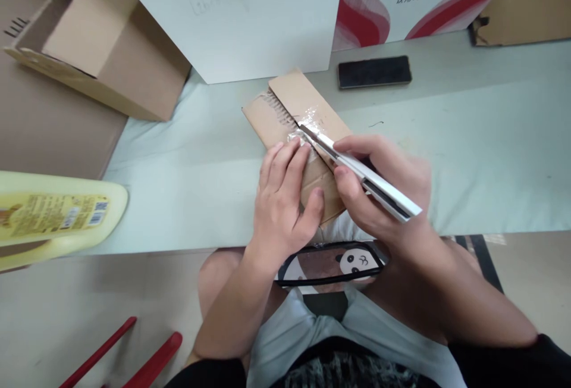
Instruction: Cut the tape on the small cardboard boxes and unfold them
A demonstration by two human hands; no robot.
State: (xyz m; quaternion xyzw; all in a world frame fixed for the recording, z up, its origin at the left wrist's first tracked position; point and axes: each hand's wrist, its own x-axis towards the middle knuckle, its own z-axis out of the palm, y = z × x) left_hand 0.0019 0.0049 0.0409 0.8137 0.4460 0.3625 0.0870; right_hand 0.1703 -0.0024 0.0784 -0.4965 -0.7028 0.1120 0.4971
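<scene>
Left hand (283, 206): laid palm down, fingers slightly spread and pressing on a small cardboard box (307, 93); not closed around it. Palm side hidden.

Right hand (395, 165): closed about a white knife (377, 182), thumb and forefinger pinching near its front; remaining fingers mostly concealed, outer edge blurred.

Small cardboard box: on the table (187, 197), before the person, set askew, near corner at the table's edge. Left part and near end partly covered by the hands; depth cannot be told. Knife tip at the seam, beside shiny clear tape (312, 117); whether the blade has entered cannot be told.

Phone (375, 72): dark, lying beyond the right hand.

White box (263, 19): cut off above; faint marks unreadable.

Red-and-white carton (401, 19): lettering cropped at top.

Large cardboard box (138, 55): at left, flap raised, interior largely hidden.

Yellow bottle (111, 203): cut by the left margin, label print too small to read.

Panda-patterned item (325, 269): below the table edge, partly covered; kind uncertain.
</scene>
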